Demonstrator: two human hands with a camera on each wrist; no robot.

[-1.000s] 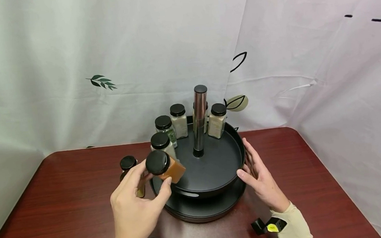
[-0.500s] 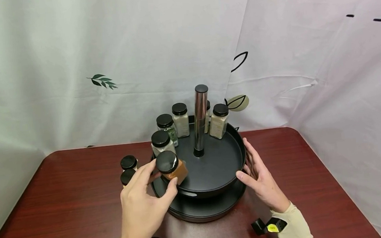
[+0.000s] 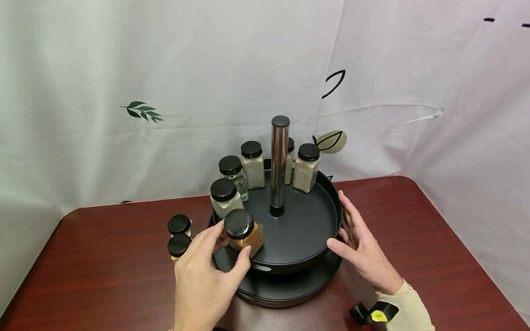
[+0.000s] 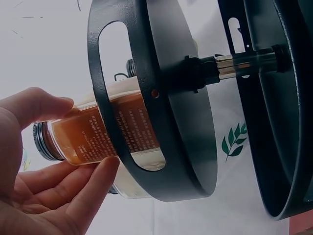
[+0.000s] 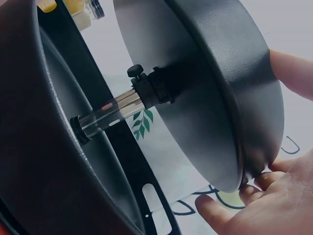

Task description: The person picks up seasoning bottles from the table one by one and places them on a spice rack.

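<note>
A black two-tier turntable (image 3: 299, 231) with a metal centre post stands on the table. My left hand (image 3: 204, 281) holds a spice jar (image 3: 245, 235) of orange-brown powder between thumb and fingers. The black-lidded jar stands upright at the upper tier's left front edge; in the left wrist view its lower part shows through a slot in the wall (image 4: 146, 93). My right hand (image 3: 364, 251) grips the upper tier's right side from outside. In the right wrist view, its thumb (image 5: 293, 73) lies at the rim and its fingertips bend against the outer wall.
Several black-lidded jars stand along the upper tier's left and back, including a pale jar (image 3: 227, 203) and a green herb jar (image 3: 235, 178). Two more jars (image 3: 179, 225) stand on the table (image 3: 105, 284) left of the turntable. A white curtain (image 3: 189, 61) hangs behind.
My left hand has moved right with the orange-brown spice jar, which has gone from tilted to upright at the upper tier's edge. My right hand has kept its place.
</note>
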